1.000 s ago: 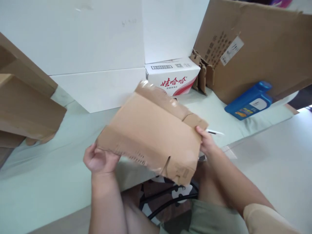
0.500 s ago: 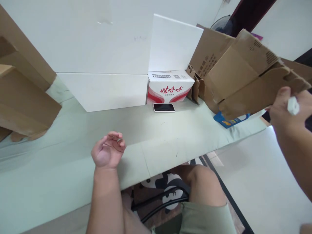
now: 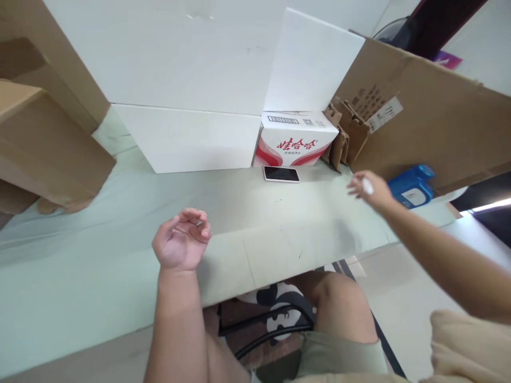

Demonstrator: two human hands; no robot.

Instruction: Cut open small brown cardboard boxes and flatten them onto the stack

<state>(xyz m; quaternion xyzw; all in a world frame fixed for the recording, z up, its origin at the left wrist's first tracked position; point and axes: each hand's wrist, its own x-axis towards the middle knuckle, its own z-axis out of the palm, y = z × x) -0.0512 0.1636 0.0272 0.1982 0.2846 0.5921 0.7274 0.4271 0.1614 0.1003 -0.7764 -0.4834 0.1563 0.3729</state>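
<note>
My left hand [image 3: 182,240] hovers over the front of the cloth-covered table [image 3: 136,239], palm up, with its fingers loosely curled, apart and empty. On the right, my right hand [image 3: 374,190] reaches over the table, blurred by motion. A small white object [image 3: 367,186] shows at its fingers; its kind is not clear. Just beyond that wrist stands a blue bottle-shaped container [image 3: 413,183] with a white label. A phone [image 3: 281,174] lies dark side up in front of a white and red carton [image 3: 297,141], left of my right hand.
White panels [image 3: 187,141] stand along the back. Brown cardboard boxes [image 3: 51,143] occupy the left end. A large cardboard panel [image 3: 435,117] stands at the right, with folded cardboard pieces [image 3: 351,133] by the carton. My knees and a black-framed chair [image 3: 267,335] are below the table edge.
My right hand has let go of a folded brown cardboard piece, now out of sight, and moved left over the table. The blue container is now uncovered. My left hand stays nearly still.
</note>
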